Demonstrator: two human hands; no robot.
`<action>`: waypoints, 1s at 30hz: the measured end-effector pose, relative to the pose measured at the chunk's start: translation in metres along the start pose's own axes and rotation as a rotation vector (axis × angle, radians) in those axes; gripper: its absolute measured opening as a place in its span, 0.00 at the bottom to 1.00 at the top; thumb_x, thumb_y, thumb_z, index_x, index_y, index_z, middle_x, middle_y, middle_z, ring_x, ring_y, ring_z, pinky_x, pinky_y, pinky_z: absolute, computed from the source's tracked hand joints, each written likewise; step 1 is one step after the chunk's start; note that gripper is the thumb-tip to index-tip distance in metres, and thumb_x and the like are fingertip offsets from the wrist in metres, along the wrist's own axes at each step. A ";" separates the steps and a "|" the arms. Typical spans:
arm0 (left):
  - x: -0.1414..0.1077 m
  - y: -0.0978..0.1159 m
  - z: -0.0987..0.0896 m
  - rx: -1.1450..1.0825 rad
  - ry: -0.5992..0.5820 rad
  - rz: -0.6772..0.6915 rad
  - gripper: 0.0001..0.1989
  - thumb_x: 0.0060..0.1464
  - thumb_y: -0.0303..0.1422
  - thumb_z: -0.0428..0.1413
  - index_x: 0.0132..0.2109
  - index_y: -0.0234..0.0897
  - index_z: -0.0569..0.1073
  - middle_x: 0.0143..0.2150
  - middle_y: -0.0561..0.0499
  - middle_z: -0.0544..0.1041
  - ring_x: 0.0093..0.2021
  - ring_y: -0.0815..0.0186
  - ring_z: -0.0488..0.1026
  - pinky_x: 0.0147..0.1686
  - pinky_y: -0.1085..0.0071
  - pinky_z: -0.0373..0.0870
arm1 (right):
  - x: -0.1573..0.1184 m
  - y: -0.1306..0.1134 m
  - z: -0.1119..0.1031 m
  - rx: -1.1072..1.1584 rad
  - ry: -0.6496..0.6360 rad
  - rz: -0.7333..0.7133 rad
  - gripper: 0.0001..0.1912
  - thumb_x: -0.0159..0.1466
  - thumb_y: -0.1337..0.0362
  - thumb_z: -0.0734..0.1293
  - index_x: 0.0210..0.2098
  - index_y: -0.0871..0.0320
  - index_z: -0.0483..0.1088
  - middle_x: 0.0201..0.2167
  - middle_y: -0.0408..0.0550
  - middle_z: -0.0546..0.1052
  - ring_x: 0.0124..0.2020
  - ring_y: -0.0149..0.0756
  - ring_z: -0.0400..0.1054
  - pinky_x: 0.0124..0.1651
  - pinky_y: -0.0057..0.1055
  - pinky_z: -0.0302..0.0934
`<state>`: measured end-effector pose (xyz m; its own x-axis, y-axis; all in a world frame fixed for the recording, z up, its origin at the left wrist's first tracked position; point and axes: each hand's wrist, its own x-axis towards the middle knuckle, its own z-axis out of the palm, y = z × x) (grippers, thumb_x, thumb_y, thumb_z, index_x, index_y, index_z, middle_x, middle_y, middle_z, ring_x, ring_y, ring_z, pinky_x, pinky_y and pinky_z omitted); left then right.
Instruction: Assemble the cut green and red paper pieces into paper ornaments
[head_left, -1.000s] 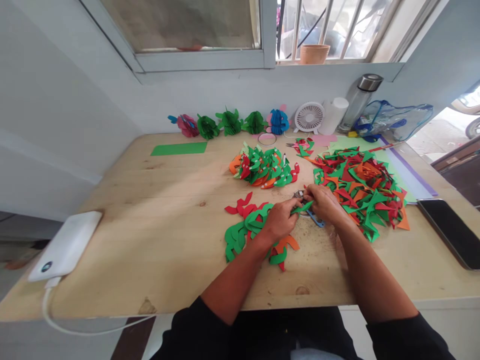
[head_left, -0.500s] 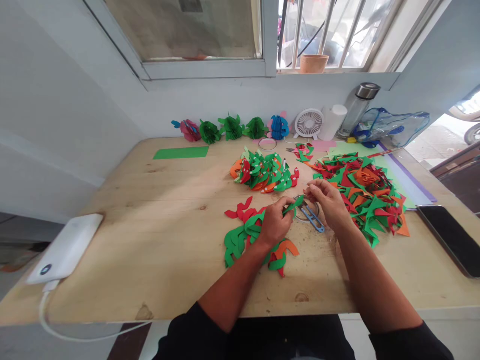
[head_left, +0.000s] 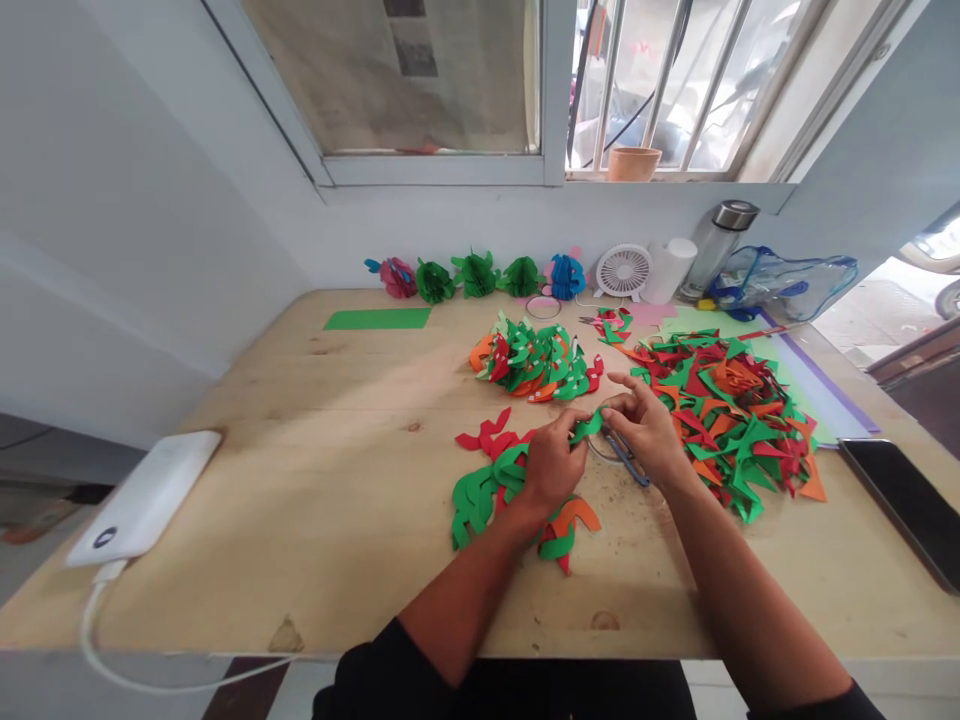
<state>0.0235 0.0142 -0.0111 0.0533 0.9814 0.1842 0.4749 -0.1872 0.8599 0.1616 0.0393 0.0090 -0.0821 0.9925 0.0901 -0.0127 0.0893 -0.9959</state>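
Observation:
My left hand (head_left: 555, 458) is closed on a small wavy green paper piece (head_left: 587, 428). My right hand (head_left: 645, 428) pinches the far end of that same piece between thumb and forefinger, its other fingers loosely bent. Under the right hand lies a blue cutter, like thread snips (head_left: 630, 462), partly covered by the fingers. Beside and beneath my left wrist spreads a pile of curved green, red and orange paper pieces (head_left: 476, 492). Beyond both hands sits a cluster of similar pieces bearing small white squares (head_left: 536, 358).
A heap of red, green and orange paper scraps (head_left: 731, 395) lies on the right, near a phone (head_left: 904, 505). Folded paper figures (head_left: 474, 275), a small fan (head_left: 624, 271) and a bottle (head_left: 716, 245) line the wall. A white power bank (head_left: 146, 497) is at left.
My right hand has come left and down to the green piece and now grips its end. Earlier it was apart from it. The view has tilted up slightly.

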 end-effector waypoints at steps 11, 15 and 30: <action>0.006 -0.001 -0.003 -0.597 -0.130 -0.129 0.13 0.47 0.33 0.57 0.41 0.33 0.75 0.36 0.46 0.79 0.37 0.64 0.75 0.36 0.70 0.69 | -0.001 -0.001 -0.003 -0.089 -0.022 -0.030 0.28 0.53 0.63 0.66 0.53 0.57 0.59 0.24 0.39 0.70 0.23 0.28 0.62 0.26 0.26 0.56; 0.008 -0.002 -0.002 -0.763 -0.114 -0.245 0.10 0.43 0.31 0.59 0.36 0.32 0.76 0.31 0.48 0.78 0.31 0.67 0.74 0.33 0.72 0.69 | -0.001 -0.002 -0.001 -0.103 -0.047 -0.056 0.26 0.54 0.61 0.66 0.52 0.56 0.60 0.25 0.41 0.71 0.25 0.30 0.63 0.28 0.28 0.58; 0.010 0.003 -0.006 -0.951 -0.017 -0.303 0.16 0.39 0.32 0.62 0.38 0.31 0.75 0.32 0.47 0.79 0.28 0.66 0.75 0.31 0.69 0.71 | -0.008 -0.009 0.004 0.084 -0.093 0.160 0.15 0.53 0.54 0.69 0.33 0.59 0.72 0.24 0.44 0.71 0.24 0.28 0.61 0.27 0.26 0.56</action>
<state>0.0199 0.0236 -0.0041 0.0621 0.9924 -0.1061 -0.4298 0.1225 0.8946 0.1582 0.0306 0.0178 -0.1810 0.9813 -0.0650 -0.0755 -0.0797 -0.9940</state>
